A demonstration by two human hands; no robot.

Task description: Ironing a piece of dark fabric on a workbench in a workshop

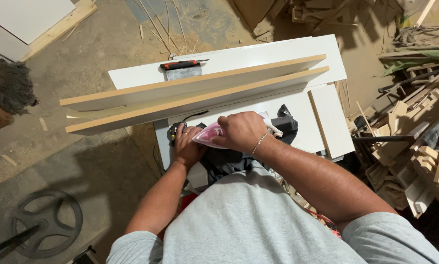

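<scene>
Right hand (241, 131): fingers closed over a pink-and-white clothes iron (210, 135) held low at the tabletop's (322, 117) near edge, just beside two boards (195, 95) standing on edge. Left hand (186, 145): fingers curled at the iron's tip, over a dark cloth (226, 161). Step judged: edge work being prepared. Open room lies rightward along the boards; scrap wood (410, 146) crowds the far right.

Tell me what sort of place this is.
Most likely a woodworking or furniture workshop: white panels with raw board edges lie across a worktable, wood offcuts are piled at the right, and strips and shavings litter the floor.
</scene>
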